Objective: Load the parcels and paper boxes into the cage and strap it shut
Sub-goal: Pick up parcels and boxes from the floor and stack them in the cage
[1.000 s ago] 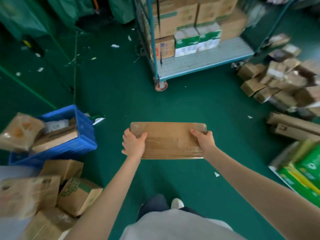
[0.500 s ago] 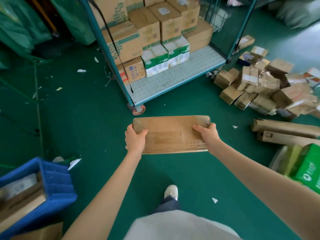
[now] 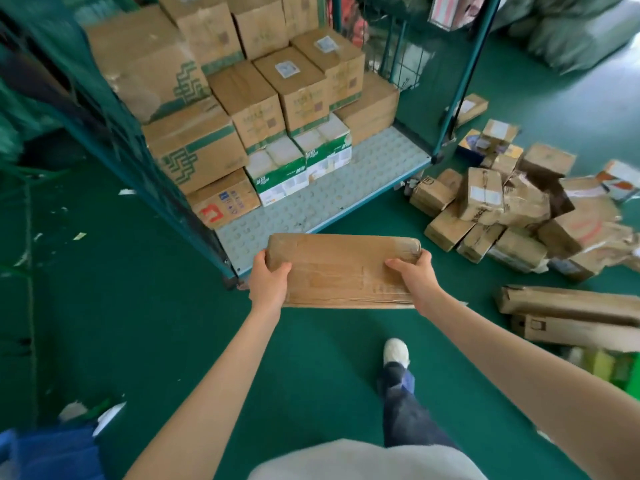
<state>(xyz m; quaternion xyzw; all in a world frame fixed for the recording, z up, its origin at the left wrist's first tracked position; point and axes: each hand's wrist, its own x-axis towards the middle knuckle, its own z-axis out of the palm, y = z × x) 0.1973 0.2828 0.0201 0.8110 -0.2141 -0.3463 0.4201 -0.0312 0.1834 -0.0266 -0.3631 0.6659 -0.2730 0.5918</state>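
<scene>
The left hand [image 3: 268,284] grips the left end of a flat brown parcel [image 3: 343,271], with the thumb on top and the fingers curled under. The right hand [image 3: 414,282] grips the right end in the same way. The parcel is held level in the air at the centre of the frame, just in front of the near corner of the cage [image 3: 374,164], and it is not yet inside.

In my judgement the parcel may slip, because it is held only by its ends and its taped skin looks smooth. The stacked boxes [image 3: 263,95] fill the back and left of the cage in uneven steps, so a flat parcel put on top could slide down. If it is laid on the bare front strip, it could stick out over the edge and disturb the strapping.

The floor [image 3: 138,271] is green, with paper scraps at the left and a blue crate [image 3: 52,452] in the lower left corner. At the right lies a loose heap of parcels [image 3: 502,209], with two long boxes [image 3: 571,303] below it. Green sacks [image 3: 581,32] are in the upper right.
</scene>
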